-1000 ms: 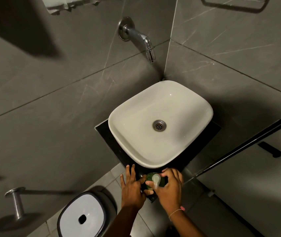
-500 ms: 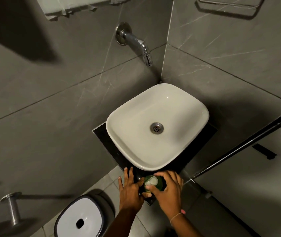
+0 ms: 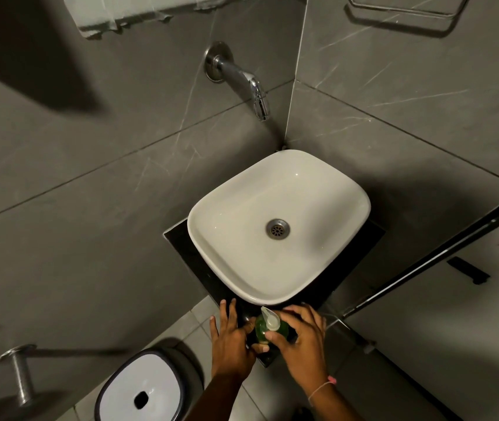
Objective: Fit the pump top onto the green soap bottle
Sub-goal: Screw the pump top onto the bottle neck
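Soap bottle (image 3: 261, 328) first: from the head camera it is a small, rounded container of translucent green plastic, seen almost straight from above, so only its shoulder and upper body show. On its neck sits the pump top (image 3: 271, 320), pale and whitish, with its nozzle pointing away from the person toward the washbasin. Whether the pump top is fully seated or only resting in the neck cannot be told from this angle. No label, brand or writing can be read on the bottle or the pump; the light is dim and the bottle is small in the picture.

The bottle stands on the near corner of the dark bench (image 3: 181, 238), just in front of the rim of the white washbasin (image 3: 242, 268) that the bench carries. The left hand (image 3: 231, 341) lies flat beside the bottle with its fingers spread over the bench edge and its thumb reaching to the bottle's lower left side; it is open, not wrapped round anything. The right hand (image 3: 302, 338) curls round the bottle from the right, thumb at the near side and fingers arched over the far side, gripping the bottle just below the pump. A thin band with a pink bead circles the right wrist.

Beyond the basin a chrome wall tap (image 3: 242, 80) juts from grey marbled tiles. Below left stands a white-lidded bin (image 3: 141, 387) with a dark rim.
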`<action>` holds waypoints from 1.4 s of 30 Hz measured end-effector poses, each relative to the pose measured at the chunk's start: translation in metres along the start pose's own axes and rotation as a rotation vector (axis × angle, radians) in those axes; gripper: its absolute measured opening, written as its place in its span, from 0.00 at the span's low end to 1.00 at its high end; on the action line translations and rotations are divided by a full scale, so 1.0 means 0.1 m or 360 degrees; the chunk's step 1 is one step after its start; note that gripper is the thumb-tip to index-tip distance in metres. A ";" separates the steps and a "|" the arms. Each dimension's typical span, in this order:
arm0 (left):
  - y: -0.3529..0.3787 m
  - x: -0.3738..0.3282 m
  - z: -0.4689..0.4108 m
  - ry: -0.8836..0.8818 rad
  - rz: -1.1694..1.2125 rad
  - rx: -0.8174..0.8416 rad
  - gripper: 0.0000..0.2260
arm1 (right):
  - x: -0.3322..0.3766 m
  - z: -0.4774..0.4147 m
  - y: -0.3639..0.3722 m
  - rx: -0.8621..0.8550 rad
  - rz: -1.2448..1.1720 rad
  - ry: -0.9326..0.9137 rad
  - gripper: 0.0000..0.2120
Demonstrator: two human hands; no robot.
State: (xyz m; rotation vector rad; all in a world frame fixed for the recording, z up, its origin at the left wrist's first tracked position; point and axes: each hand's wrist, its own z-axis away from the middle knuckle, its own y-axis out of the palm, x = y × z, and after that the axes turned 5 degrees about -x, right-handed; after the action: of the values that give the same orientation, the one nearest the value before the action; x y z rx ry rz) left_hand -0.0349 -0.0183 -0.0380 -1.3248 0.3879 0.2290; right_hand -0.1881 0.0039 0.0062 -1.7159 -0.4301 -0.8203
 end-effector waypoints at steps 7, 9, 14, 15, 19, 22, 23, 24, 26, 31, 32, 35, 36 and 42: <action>0.02 0.00 0.00 -0.0027 -0.0037 0.0007 0.23 | 0.09 0.04 0.05 -0.0150 0.0066 0.0160 0.19; 0.03 0.01 0.00 -0.0030 -0.0024 0.0003 0.24 | 0.08 0.05 0.06 -0.0146 0.0102 0.0160 0.20; 0.05 0.02 -0.01 -0.0013 0.0005 -0.0004 0.24 | 0.04 0.02 0.05 -0.0113 0.0068 0.0066 0.17; 0.05 0.02 -0.01 -0.0010 -0.0003 -0.0003 0.24 | 0.04 0.01 0.05 -0.0134 0.0062 0.0115 0.18; 0.05 0.02 0.00 -0.0014 -0.0024 -0.0014 0.21 | 0.08 0.04 0.11 -0.0172 0.0159 0.0235 0.28; 0.03 0.01 0.00 -0.0017 -0.0033 -0.0007 0.20 | 0.09 0.05 0.12 -0.0166 0.0131 0.0262 0.27; 0.03 0.01 0.00 -0.0009 -0.0034 0.0001 0.20 | 0.07 0.06 0.11 -0.0147 0.0113 0.0233 0.25; 0.03 0.01 0.00 0.0000 -0.0030 0.0001 0.21 | 0.06 0.05 0.10 -0.0122 0.0109 0.0194 0.23; 0.02 0.01 0.00 0.0012 -0.0008 -0.0011 0.22 | 0.04 0.05 0.09 -0.0110 0.0113 0.0145 0.20; 0.01 0.00 0.01 0.0001 -0.0019 -0.0011 0.22 | 0.07 0.05 0.12 -0.0222 0.0134 0.0214 0.20; 0.02 -0.01 0.01 -0.0011 -0.0020 -0.0009 0.21 | 0.08 0.06 0.13 -0.0245 0.0145 0.0227 0.21; 0.02 -0.02 0.01 -0.0025 -0.0040 -0.0017 0.19 | 0.10 0.08 0.17 -0.0272 0.0162 0.0289 0.23; 0.02 -0.02 0.02 -0.0023 -0.0054 -0.0016 0.18 | 0.12 0.08 0.18 -0.0266 0.0161 0.0315 0.23; 0.01 -0.02 0.00 -0.0005 -0.0066 -0.0019 0.17 | 0.17 0.08 0.11 -0.0140 0.0121 0.0346 0.24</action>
State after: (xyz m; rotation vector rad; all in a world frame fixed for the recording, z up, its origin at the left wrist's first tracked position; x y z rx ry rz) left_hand -0.0368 -0.0176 -0.0376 -1.3430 0.3565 0.1987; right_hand -0.1667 0.0058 0.0098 -1.6907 -0.1826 -0.9697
